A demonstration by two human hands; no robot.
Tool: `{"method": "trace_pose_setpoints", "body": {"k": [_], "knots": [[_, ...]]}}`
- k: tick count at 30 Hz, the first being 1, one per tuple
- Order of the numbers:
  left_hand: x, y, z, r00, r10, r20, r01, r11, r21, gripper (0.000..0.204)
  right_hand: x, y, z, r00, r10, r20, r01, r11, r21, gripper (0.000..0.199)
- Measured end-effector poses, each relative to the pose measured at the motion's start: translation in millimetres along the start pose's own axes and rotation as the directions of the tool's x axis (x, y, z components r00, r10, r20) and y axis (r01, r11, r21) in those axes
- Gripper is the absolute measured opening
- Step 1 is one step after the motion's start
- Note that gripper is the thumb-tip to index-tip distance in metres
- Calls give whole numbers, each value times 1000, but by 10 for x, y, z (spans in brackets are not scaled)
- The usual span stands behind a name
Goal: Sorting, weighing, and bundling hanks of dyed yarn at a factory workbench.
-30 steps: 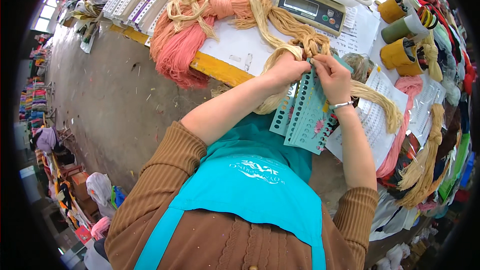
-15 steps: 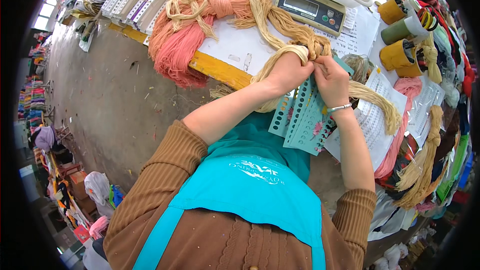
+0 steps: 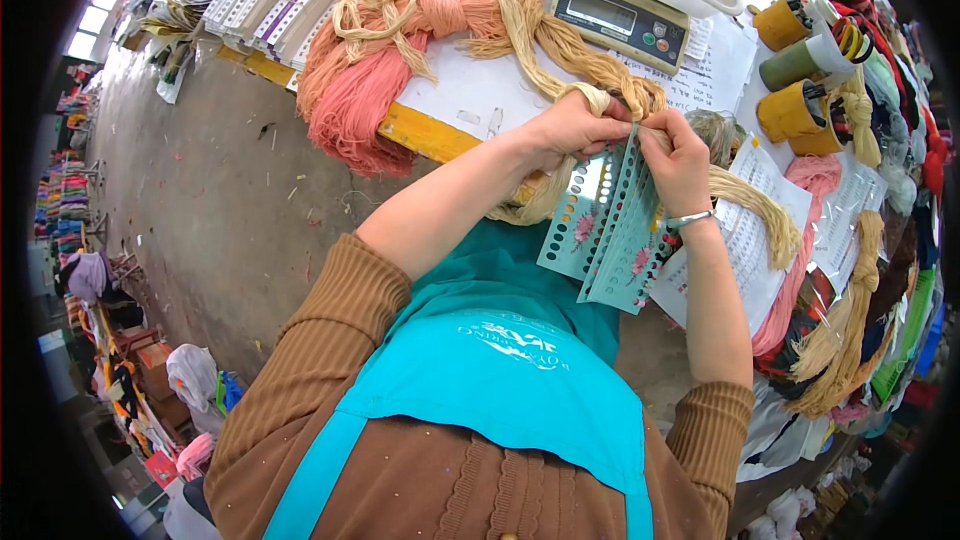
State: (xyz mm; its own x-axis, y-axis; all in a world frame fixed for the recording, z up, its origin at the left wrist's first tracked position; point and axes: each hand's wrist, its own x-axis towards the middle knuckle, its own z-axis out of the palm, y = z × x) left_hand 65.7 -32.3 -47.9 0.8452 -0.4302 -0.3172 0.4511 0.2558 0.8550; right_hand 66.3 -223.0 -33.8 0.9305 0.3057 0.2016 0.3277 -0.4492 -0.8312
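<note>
Several cards (image 3: 612,260) are pinched at the top, by the worktop (image 3: 430,135), between narrowed fingers of the left hand (image 3: 575,130) and right hand (image 3: 680,162). Yarn (image 3: 520,208) is touched by the left. Lower holes (image 3: 555,237) appear unthreaded; upper ones cannot be judged.

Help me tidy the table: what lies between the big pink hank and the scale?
Cream yarn and tan yarn lie between the pink hank and the scale, as the head view shows.

The cards (image 3: 622,240) are teal with pink flowers (image 3: 641,261), the yarn (image 3: 755,206) cream.
</note>
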Motion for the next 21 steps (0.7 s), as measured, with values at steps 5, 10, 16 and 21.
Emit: {"method": "trace_pose_setpoints", "body": {"k": [5, 10, 16, 21], "knots": [[22, -18, 25, 1000, 8, 20, -8, 1000, 3, 8, -11, 76, -33, 998, 39, 50, -40, 999, 27, 9], [78, -52, 89, 999, 23, 38, -23, 1000, 5, 6, 19, 32, -74, 998, 19, 60, -22, 999, 50, 35], [114, -55, 118, 991, 131, -11, -129, 984, 125, 7, 139, -319, -100, 959, 88, 270, -24, 972, -232, 69], [131, -109, 65, 986, 166, -21, -158, 962, 221, 6, 91, -142, 11, 996, 9, 91, 12, 974, -228, 60]]}}
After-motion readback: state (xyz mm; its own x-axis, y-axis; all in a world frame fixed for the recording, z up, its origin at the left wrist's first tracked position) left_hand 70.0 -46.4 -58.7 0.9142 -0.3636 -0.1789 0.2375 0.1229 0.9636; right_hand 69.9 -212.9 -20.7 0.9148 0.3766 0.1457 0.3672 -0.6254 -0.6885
